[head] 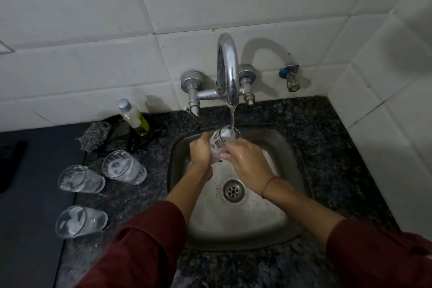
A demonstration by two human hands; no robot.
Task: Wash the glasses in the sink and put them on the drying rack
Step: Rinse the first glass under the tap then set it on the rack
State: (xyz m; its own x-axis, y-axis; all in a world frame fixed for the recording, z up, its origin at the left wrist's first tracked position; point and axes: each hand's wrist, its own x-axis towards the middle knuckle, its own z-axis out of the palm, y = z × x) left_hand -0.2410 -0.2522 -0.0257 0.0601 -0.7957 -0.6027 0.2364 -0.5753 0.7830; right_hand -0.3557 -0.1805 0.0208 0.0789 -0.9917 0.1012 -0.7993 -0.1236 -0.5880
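In the head view, a clear glass tumbler [222, 145] is held over the back half of the square stainless steel sink [280, 217], its mouth tipped up under the thin stream of water [232, 119] falling from the curved chrome faucet [228, 70]. Both hands are together on it: the left hand [201, 151] wraps its left side and the right hand [245, 159] curls round the lower right side, fingertips pressed to the glass. Three more clear tumblers, sudsy inside, wait on the dark speckled granite counter [327, 135] along the sink's left edge: one just beside the rim [124, 167], one further left [80, 179], and one nearer the counter's front edge [80, 221]. A soap bottle with yellow-green liquid [134, 116] and a grey scrub pad [94, 135] sit toward the back left corner. No drying rack is in view. This looks like the rinse of the first glass. The likely trouble is grip: wet, possibly soapy glass can slide through the fingers and strike the steel basin. Lifting it carelessly could also knock the rim against the spout just above. The dark red left sleeve [145, 241] passes near the front tumbler and could tip it.
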